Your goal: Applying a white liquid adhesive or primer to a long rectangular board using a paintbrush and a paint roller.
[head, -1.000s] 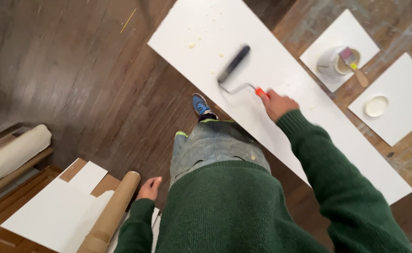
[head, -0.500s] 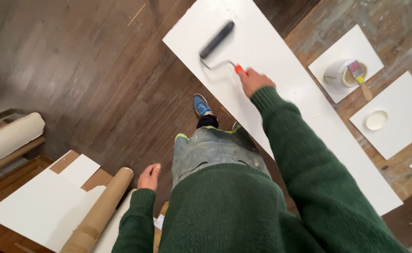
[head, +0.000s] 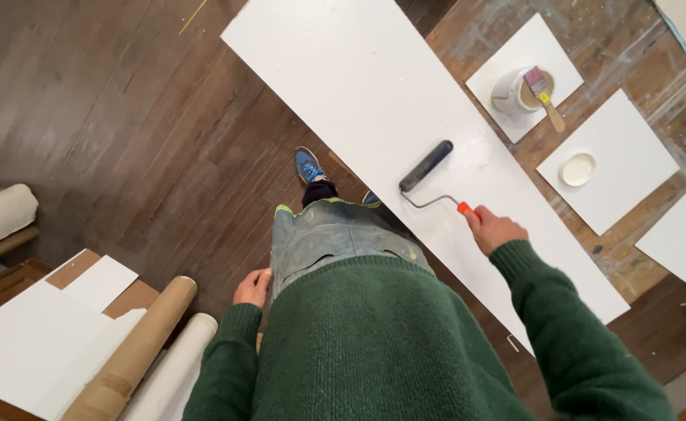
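My right hand (head: 495, 230) grips the orange handle of a paint roller (head: 426, 166). Its dark sleeve lies on a long white board (head: 343, 70) that runs diagonally across the wooden floor. My left hand (head: 251, 287) hangs by my hip, fingers loosely curled, holding nothing. It is near a brown cardboard tube (head: 136, 351). I wear a green sweater, paint-stained jeans and a blue shoe (head: 308, 165) beside the board's edge.
Right of the board a paint can with a brush across it (head: 526, 92) stands on a white sheet (head: 553, 43). A round lid (head: 577, 169) lies on another white square. Rolls and white sheets (head: 31, 343) are stacked at the lower left.
The roller has been drawn back along the board toward me, from its far end to the middle. My left hand stayed at my side.
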